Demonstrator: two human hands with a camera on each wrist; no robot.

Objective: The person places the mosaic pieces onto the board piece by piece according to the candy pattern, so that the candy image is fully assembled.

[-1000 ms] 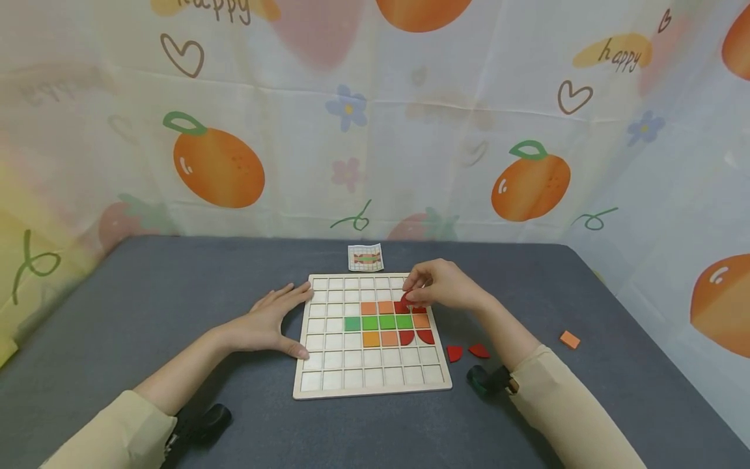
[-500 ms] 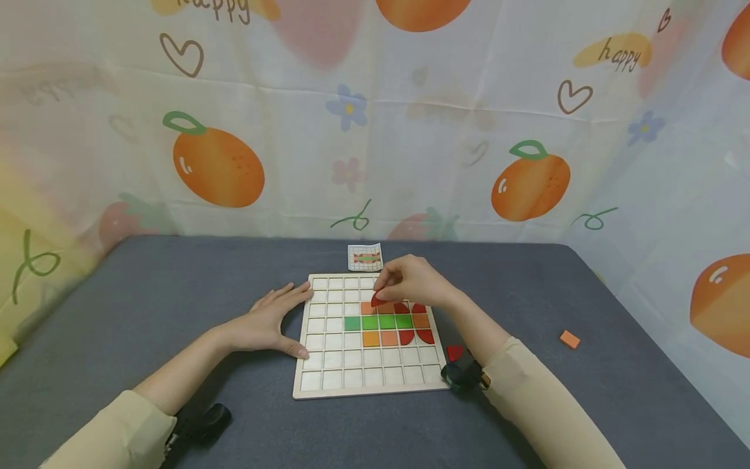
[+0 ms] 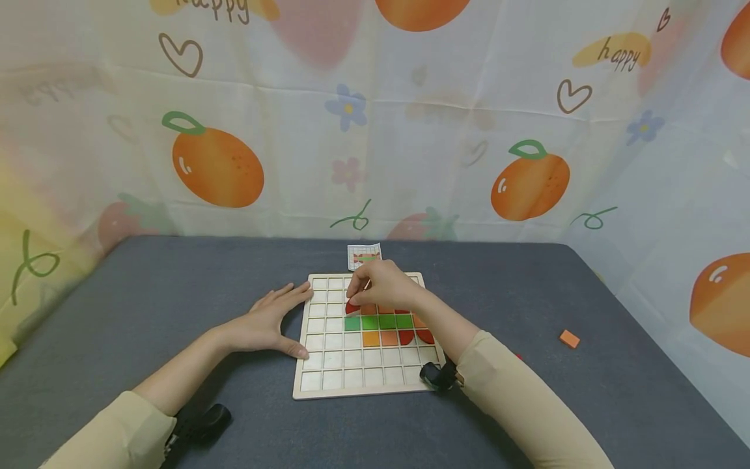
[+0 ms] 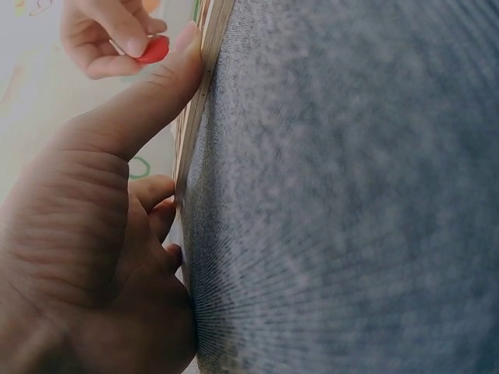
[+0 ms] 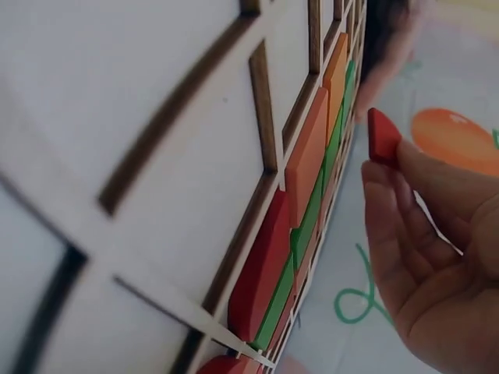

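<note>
My right hand (image 3: 381, 285) pinches a red quarter-round tile (image 3: 351, 309) between thumb and fingertips, close over the wooden grid board (image 3: 300, 384). In the right wrist view, the red tile (image 5: 383, 140) stands tilted at the fingertips. My left hand (image 3: 266, 320) lies spread at the board's left edge, with fingertips at its upper side and the thumb at its lower side. A row of green square tiles (image 3: 387, 322) sits in the grid, with orange tiles (image 3: 371, 339) and red rounded tiles (image 3: 424, 336) around it. The right hand and forearm partly cover the upper tiles.
A small pattern card (image 3: 359, 254) lies just behind the board. On the table's right side is a loose orange square tile (image 3: 569, 339). A red bit (image 3: 519, 356) peeks out beside the right sleeve. A printed curtain (image 3: 375, 163) rises behind the table.
My right hand has moved left across the board with the red tile, from its right side to above the left end of the green row. The left hand has stayed in place.
</note>
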